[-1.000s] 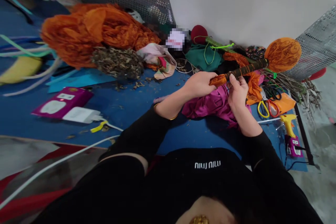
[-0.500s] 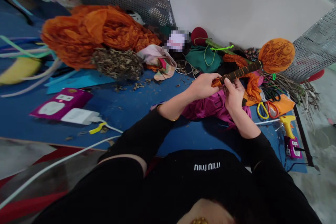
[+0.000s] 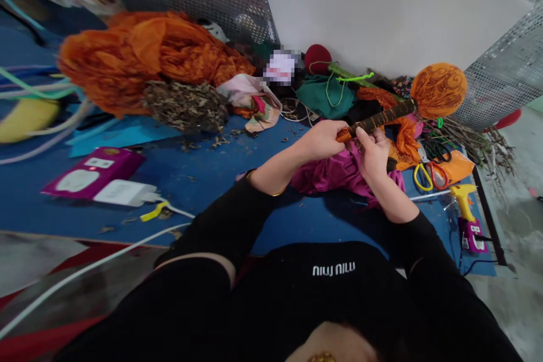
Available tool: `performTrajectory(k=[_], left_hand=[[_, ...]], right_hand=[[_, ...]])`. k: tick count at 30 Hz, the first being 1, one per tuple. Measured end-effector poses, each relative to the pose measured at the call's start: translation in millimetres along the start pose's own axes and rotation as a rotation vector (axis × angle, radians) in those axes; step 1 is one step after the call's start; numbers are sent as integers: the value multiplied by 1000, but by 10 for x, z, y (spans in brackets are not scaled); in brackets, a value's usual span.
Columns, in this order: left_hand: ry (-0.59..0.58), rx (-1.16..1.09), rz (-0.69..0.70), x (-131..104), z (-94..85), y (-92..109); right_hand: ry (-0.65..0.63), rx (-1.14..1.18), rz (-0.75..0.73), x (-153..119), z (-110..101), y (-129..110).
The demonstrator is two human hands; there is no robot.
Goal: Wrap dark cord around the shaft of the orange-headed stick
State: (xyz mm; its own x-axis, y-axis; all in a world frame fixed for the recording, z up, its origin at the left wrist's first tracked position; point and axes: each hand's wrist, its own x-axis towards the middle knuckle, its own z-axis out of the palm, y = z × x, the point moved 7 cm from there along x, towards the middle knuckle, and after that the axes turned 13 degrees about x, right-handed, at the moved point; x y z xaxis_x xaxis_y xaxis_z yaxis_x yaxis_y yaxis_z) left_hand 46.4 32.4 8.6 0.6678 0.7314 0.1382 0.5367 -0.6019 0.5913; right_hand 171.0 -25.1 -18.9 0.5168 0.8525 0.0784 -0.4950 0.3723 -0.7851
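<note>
Left hand point(image 3: 323, 139): closing round the near end of the wrapped stick point(image 3: 375, 120), fingers curled over its orange-covered tip, gripping it firmly.
Right hand point(image 3: 373, 154): pinching the wrapped stick from below, thumb and fingertips nearly closed on the shaft just at 3 o'clock of the left hand.
Wrapped stick: lying across both hands above the blue mat point(image 3: 203, 169), running up toward 2 o'clock and ending in the orange ball head point(image 3: 438, 90).
Step in hand: seemingly smoothing or pressing the orange covering down at the stick's near end; blur at the fingertips is making this hard to confirm.
Next move, judged: calling for a steady grip with the left hand while the right is working the covering tight around the shaft.
Magenta cloth point(image 3: 339, 172): lying bunched directly under the hands.
Scissors point(image 3: 426, 172): resting at 3 o'clock of the hands.
Glue gun point(image 3: 464, 201): lying at 4 o'clock, near the mat's edge.
Orange fabric heap point(image 3: 144, 59): piled at 10 o'clock, well apart.
</note>
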Motion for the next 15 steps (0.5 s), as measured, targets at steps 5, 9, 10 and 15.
performTrajectory(k=[5,9,10,15], left_hand=[[35,140,25,-17,-30,33],[27,29,21,-11,-41,36],[0,-53,12,-11,-34,31],[-211,-445,-83,-56,19,11]], right_hand=[[-5,-11,-24,15,-15,1],[4,-30,-23,16,-19,-2],[3,-31,-23,16,-18,-2],[-21,-33,-18,17,-14,8]])
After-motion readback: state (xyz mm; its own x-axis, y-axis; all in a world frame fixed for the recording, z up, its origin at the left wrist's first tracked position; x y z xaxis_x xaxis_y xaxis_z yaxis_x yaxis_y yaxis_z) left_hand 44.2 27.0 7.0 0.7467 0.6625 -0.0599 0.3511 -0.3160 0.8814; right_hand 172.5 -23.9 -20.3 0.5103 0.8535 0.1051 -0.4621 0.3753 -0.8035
